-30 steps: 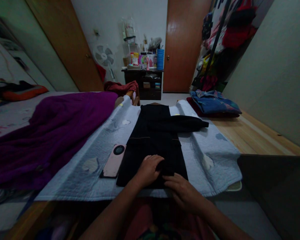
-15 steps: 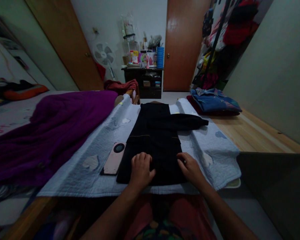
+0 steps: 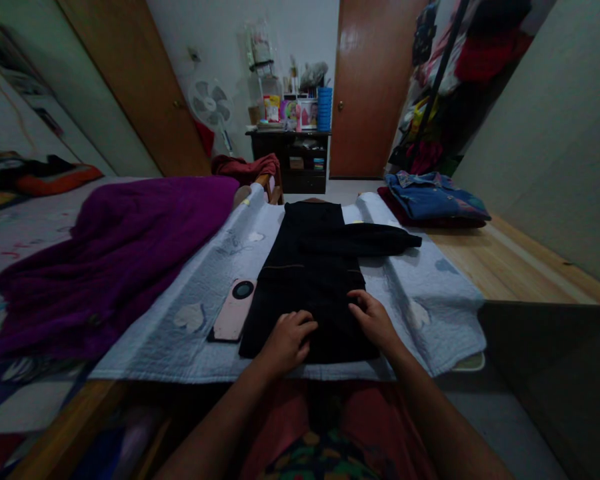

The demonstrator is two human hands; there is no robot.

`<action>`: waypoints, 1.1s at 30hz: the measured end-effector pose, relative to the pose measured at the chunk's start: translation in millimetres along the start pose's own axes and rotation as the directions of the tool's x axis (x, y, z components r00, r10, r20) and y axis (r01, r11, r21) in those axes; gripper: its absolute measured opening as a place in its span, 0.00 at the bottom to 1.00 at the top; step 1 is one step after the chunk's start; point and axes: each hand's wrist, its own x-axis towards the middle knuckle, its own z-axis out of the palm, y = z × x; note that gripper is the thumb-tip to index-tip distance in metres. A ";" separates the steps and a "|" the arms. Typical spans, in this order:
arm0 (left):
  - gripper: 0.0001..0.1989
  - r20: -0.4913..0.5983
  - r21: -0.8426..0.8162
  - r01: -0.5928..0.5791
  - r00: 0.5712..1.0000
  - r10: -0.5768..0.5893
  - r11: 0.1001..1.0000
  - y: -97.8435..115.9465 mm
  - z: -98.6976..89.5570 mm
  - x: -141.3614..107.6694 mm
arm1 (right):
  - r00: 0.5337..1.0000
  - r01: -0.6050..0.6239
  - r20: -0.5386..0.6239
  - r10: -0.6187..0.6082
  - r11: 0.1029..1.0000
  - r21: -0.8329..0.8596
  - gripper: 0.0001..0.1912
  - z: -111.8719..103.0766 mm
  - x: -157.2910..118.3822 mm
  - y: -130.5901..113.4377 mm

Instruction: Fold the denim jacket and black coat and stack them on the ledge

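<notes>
A black garment (image 3: 313, 287) lies partly folded on a light blue quilted cloth (image 3: 190, 353), with one sleeve stretched across it to the right. My left hand (image 3: 291, 337) rests on its lower part, fingers bent and slightly apart, holding nothing. At the garment's right edge is my right hand (image 3: 373, 320), its thumb and index finger apart and touching the black fabric. A pink phone (image 3: 233, 313) with a round camera ring lies just left of the garment.
A purple blanket (image 3: 130, 247) covers the left side. Folded denim clothing (image 3: 435, 197) lies on the wooden surface (image 3: 510, 267) at the right. Further back stand a fan (image 3: 211, 103) and a dark cabinet (image 3: 287, 143).
My right hand has moved up along the garment's right edge. My left hand has shifted slightly, its fingers now pointing more to the right. The view has shifted a little.
</notes>
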 end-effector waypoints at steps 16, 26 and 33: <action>0.12 -0.280 0.001 0.016 0.960 -0.015 1.000 0.9 12.1 1.2 | 0.987 0.047 -0.149 -0.053 0.998 -0.044 0.14 9.7 -9.6 -0.5; 0.14 -0.185 0.059 -0.062 0.980 0.072 0.996 0.1 13.7 2.2 | 0.964 0.187 -0.094 -0.250 0.881 -0.434 0.14 -0.1 13.8 1.4; 0.15 -0.187 0.029 -0.060 0.980 0.065 0.998 -2.1 16.2 0.7 | 0.979 0.204 0.093 -0.184 0.804 -0.559 0.26 19.0 23.6 22.4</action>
